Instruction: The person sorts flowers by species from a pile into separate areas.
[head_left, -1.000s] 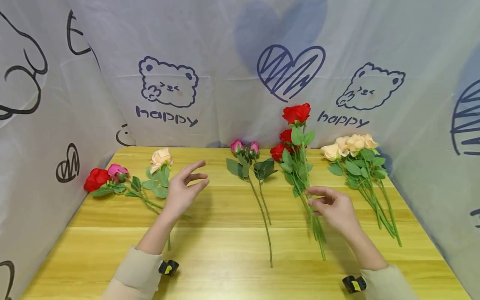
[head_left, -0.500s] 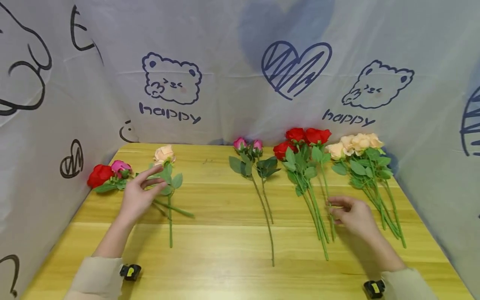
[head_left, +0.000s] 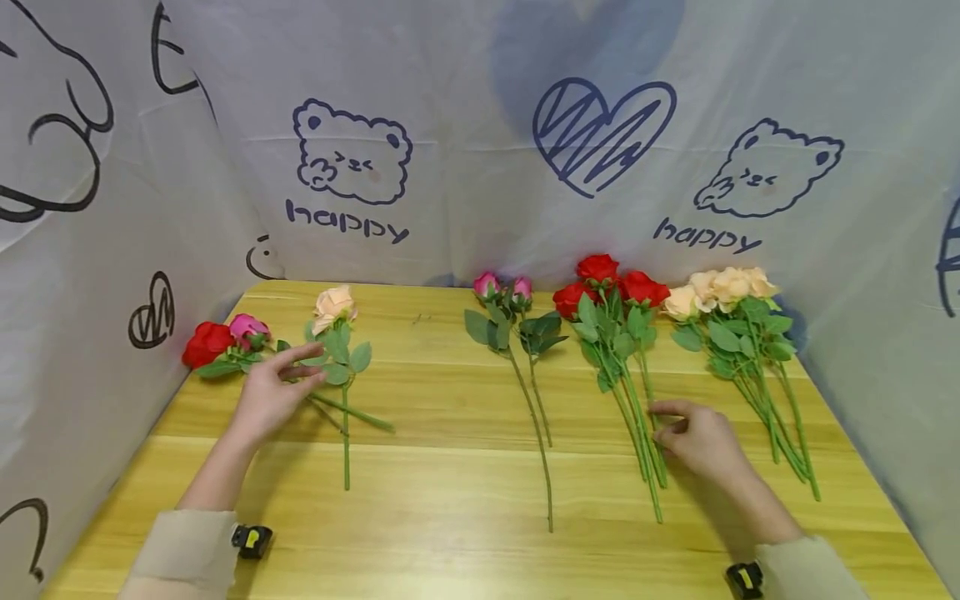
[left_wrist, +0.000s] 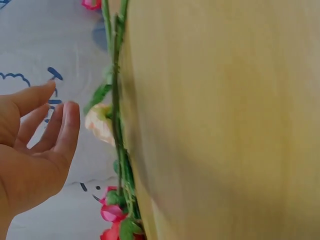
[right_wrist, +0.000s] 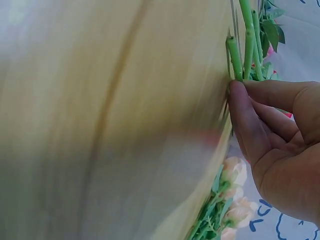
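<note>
My right hand [head_left: 699, 440] pinches the green stem [right_wrist: 233, 52] of a red rose [head_left: 645, 288] between thumb and forefinger. That rose lies at the right of a bunch with other red roses [head_left: 597, 268], the stems side by side. On the left, my left hand [head_left: 272, 400] hovers with fingers relaxed and apart, nothing between them in the left wrist view. Close to it lie a red rose [head_left: 207, 344], a pink rose [head_left: 247, 328] and a peach rose [head_left: 334, 305], their stems crossing. My left fingers overlap the leaves in the head view.
Two pink roses [head_left: 487, 285] with long thin stems lie mid-table. Several peach roses [head_left: 731, 286] are bunched at the right, next to the red ones. A pale cloth [head_left: 450, 167] with drawings hangs behind the wooden table [head_left: 420, 517] and along both sides.
My right hand has moved right and lowered the red rose beside the other red ones. My left hand has gone left, over the roses there.
</note>
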